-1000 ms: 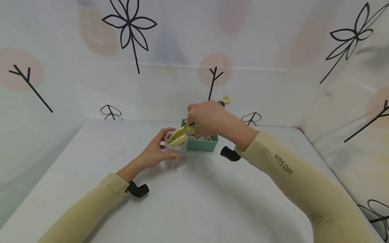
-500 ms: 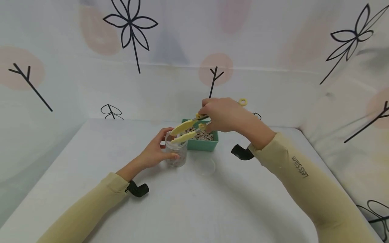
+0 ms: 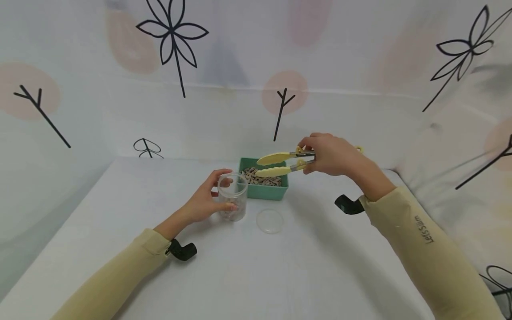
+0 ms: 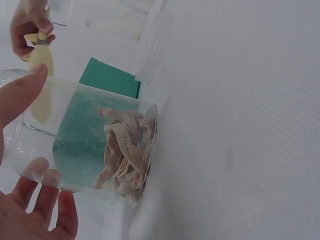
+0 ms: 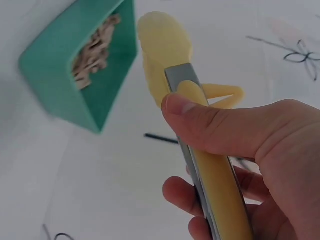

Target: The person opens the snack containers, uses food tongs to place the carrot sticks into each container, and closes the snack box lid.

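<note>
My left hand [image 3: 206,198] grips a clear jar [image 3: 232,197] standing upright on the white table; the left wrist view shows the jar [image 4: 95,142] with brownish strips [image 4: 125,152] at its bottom and my fingers [image 4: 47,195] round its wall. My right hand [image 3: 332,154] holds yellow tongs [image 3: 280,163] level in the air above the teal box [image 3: 265,184], their tips apart and holding nothing. The box holds many brownish strips [image 3: 262,177]. In the right wrist view my thumb [image 5: 210,125] presses the tongs [image 5: 195,120] beside the teal box [image 5: 82,75].
A clear round lid [image 3: 270,221] lies flat on the table just right of the jar. Patterned white walls [image 3: 256,66] close the table at the back and on both sides. Bare tabletop [image 3: 256,275] stretches toward me.
My right hand has lifted the tongs out of the jar's mouth and carried them right, over the teal box; their tips have parted. The left hand and jar stayed put.
</note>
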Demonstrator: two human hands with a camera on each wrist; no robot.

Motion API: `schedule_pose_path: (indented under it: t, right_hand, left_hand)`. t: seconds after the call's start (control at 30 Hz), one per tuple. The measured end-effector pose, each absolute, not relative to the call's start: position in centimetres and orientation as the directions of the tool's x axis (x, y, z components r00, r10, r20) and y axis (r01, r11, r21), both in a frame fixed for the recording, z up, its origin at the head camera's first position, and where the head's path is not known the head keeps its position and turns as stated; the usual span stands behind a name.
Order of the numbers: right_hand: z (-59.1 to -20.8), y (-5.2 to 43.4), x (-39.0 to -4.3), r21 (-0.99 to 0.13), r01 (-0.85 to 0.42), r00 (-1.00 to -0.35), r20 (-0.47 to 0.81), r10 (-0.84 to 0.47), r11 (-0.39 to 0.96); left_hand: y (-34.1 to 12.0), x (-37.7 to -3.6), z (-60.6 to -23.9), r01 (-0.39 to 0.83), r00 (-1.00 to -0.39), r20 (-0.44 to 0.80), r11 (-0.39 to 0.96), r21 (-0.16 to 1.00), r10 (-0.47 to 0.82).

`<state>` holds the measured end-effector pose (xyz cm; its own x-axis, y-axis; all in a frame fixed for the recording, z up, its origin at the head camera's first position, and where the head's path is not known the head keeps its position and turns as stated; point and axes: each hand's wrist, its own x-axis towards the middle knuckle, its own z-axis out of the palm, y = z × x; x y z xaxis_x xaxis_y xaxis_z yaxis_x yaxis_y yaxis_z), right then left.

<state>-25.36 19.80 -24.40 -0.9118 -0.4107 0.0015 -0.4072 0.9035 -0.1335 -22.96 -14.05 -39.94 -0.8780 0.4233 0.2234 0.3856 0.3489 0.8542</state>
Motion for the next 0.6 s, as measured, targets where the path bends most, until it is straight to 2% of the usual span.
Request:
schedule_pose_path:
  t: [0.23, 0.43, 0.6]
  right_hand:
    - [-26.7, 20.1, -26.8, -0.066, -0.383, -0.92, -0.057, -0.387, 0.921]
    - [-27.2, 18.6, -27.2, 0.03, -0.384, -0.913, -0.163, -0.374, 0.923]
    - [-27.5, 17.4, -27.7, 0.028, -0.378, -0.905, -0.219, -0.364, 0.925]
  left_hand:
    - [-14.0, -22.9, -40.0, 0.398, -0.874, 0.239, 0.342, 0.851, 0.423]
    - [-13.9, -22.7, -39.9, 0.378, -0.883, 0.225, 0.339, 0.861, 0.412]
    - [-13.8, -22.7, -39.9, 0.375, -0.883, 0.222, 0.337, 0.864, 0.413]
